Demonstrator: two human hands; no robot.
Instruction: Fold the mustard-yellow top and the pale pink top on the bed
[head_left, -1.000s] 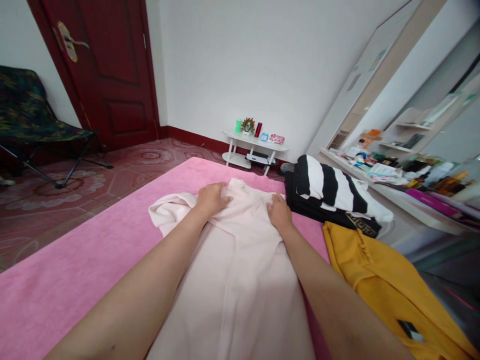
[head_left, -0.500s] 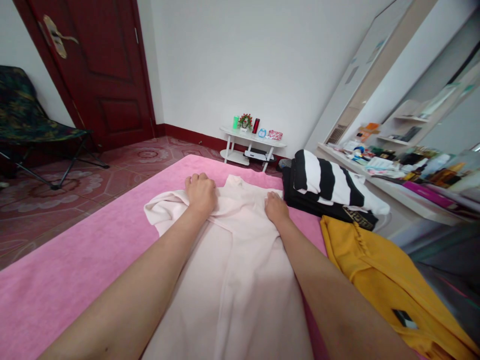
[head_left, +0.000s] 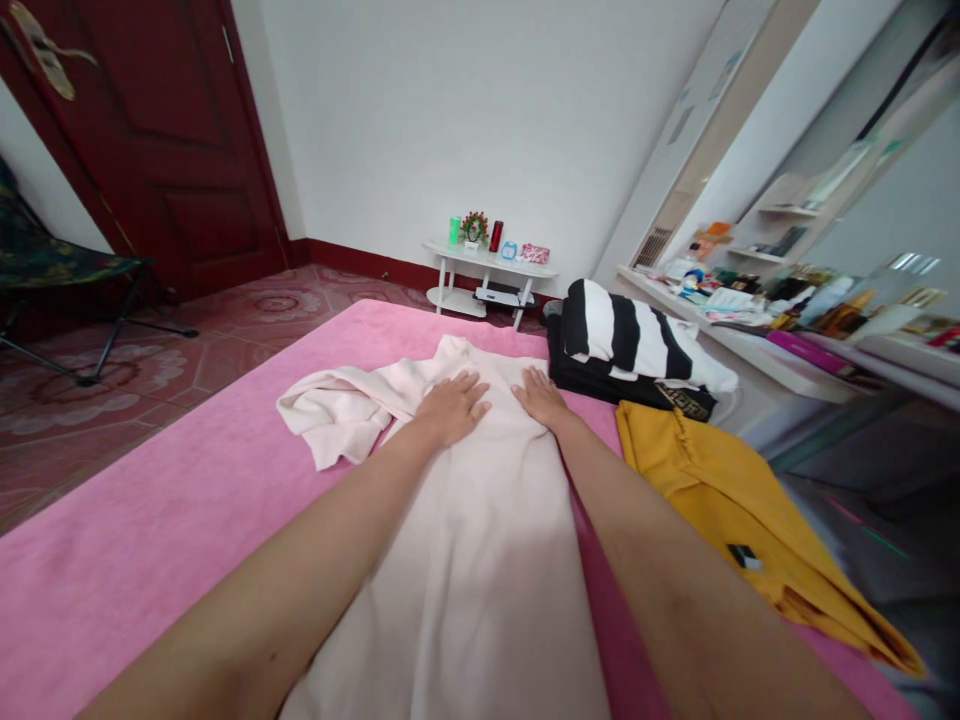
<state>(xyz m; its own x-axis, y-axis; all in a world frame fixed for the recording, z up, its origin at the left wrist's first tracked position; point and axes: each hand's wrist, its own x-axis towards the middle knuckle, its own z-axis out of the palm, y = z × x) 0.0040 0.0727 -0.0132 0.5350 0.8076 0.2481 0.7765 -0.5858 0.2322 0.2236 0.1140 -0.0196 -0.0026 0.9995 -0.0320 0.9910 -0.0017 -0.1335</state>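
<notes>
A pale pink long garment [head_left: 480,520] lies lengthwise on the pink bedspread [head_left: 187,480], its collar end away from me. One sleeve [head_left: 337,410] sticks out to the left, bent and bunched. My left hand [head_left: 452,408] rests flat on the upper part of the cloth, fingers apart. Close by on the right, my right hand [head_left: 540,398] also lies flat with spread fingers, near the garment's right shoulder edge. Neither hand grips the fabric. My forearms cover parts of the garment's sides.
Folded black-and-white striped clothing [head_left: 626,330] sits on black clothing [head_left: 615,388] at the bed's far right. Nearer lies a yellow garment [head_left: 720,500]. Beyond the bed stands a small white table [head_left: 491,262]; right, a cluttered dresser [head_left: 780,360]; left, a folding chair [head_left: 67,265].
My left hand has let go of the bunched cloth by the left shoulder and moved right, flattening out. My right hand has opened its fingers and shifted slightly inward. The view has turned a little.
</notes>
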